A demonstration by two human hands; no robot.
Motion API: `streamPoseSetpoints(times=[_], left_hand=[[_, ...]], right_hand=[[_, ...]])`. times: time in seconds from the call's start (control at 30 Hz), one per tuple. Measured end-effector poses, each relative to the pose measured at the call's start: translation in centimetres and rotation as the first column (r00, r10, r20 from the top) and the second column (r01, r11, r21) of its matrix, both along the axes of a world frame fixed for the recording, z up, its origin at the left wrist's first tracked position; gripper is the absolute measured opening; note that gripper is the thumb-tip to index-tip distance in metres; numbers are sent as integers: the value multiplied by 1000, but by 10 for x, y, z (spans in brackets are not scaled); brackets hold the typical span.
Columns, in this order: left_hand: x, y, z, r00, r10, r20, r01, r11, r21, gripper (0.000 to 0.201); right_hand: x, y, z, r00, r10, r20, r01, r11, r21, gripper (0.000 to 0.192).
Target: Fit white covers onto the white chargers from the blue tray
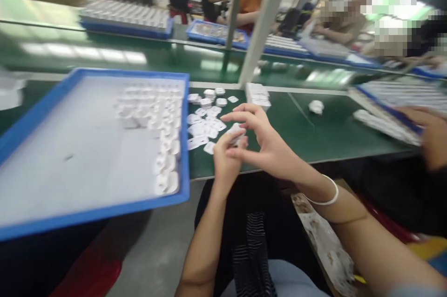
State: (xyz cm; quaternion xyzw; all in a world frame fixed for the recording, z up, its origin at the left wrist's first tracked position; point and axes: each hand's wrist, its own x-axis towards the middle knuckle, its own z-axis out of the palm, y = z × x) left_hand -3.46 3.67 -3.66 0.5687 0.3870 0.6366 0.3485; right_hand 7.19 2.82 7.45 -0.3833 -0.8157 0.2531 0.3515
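Desk [314, 134]: green surface, front edge just beyond both hands. The blue tray [21, 136] overhangs that edge on the near left side. Judgement: a knock from the left forearm could tip it and spill the rows of white parts [164, 148] packed along its right wall.

Loose pile of white pieces [206, 124]: scattered on the desk between the tray and the hands, some close to the front edge. Judgement: a sweep of either wrist could push pieces off onto the floor.

Left hand [225, 159] and right hand [265, 141]: both meet over the desk's front edge. Fingers of both are closed on one small white piece [237, 133], left from below, right from above with the index finger raised.

Small white piece: held in the air, clear of the desk, just beside the pile. Judgement: held over the edge, a slip would drop it into the lap or onto the floor. Motion blur hides its outline; long axis and facing cannot be told
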Motion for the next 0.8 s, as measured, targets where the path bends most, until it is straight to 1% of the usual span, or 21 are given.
streamPoseSetpoints(times=[0.03, 0.07, 0.1, 0.13, 0.17, 0.2, 0.27, 0.3, 0.33, 0.37, 0.43, 0.53, 0.6, 0.7, 0.77, 0.8], left_hand=[[2, 2, 4, 998, -27, 61, 31, 998, -55, 26], [4, 4, 8, 991, -23, 131, 40, 990, -134, 25], [5, 5, 12, 986, -18, 169, 51, 979, -197, 25], [7, 6, 15, 982, -11, 190, 59, 967, -246, 26], [7, 6, 18, 980, -1, 200, 58, 957, -283, 26], [7, 5, 20, 981, 4, 196, 57, 951, -303, 26], [7, 3, 24, 983, 10, 181, 51, 941, -334, 27], [6, 3, 25, 985, 13, 174, 50, 936, -349, 27], [5, 3, 26, 986, 15, 168, 47, 930, -364, 28], [5, 2, 27, 986, 20, 163, 44, 926, -376, 28], [5, 3, 28, 986, 30, 161, 35, 920, -389, 28], [7, 2, 27, 984, 35, 176, 37, 921, -389, 27], [8, 1, 27, 981, 33, 189, 43, 923, -383, 26], [8, 0, 26, 982, 34, 185, 39, 925, -379, 27], [8, 0, 24, 983, 21, 181, 49, 927, -371, 31], [8, 0, 23, 983, 5, 184, 64, 929, -365, 35]], right_hand=[[20, 15, -2, 995, -96, -25, 97, 995, 26, 45], [43, 33, -5, 977, -211, -39, 212, 976, 42, 47], [69, 50, -8, 928, -369, -55, 371, 927, 48, 48], [95, 68, -11, 832, -553, -37, 555, 831, 43, 49], [122, 83, -14, 687, -727, 5, 726, 687, 36, 50], [148, 97, -17, 525, -849, 54, 849, 527, 30, 53], [192, 115, -24, 416, -905, 94, 908, 418, 7, 58], [210, 120, -28, 392, -913, 115, 919, 394, -8, 55], [224, 122, -31, 386, -912, 136, 922, 386, -27, 48], [236, 123, -35, 389, -908, 157, 921, 386, -48, 42], [248, 121, -43, 421, -886, 195, 907, 413, -82, 34], [245, 111, -53, 514, -825, 233, 857, 501, -118, 32], [230, 100, -59, 600, -762, 245, 800, 583, -144, 27], [189, 76, -64, 732, -646, 217, 681, 708, -189, 23], [154, 55, -66, 824, -547, 146, 566, 790, -236, 29], [135, 44, -67, 876, -480, 50, 475, 838, -270, 32]])
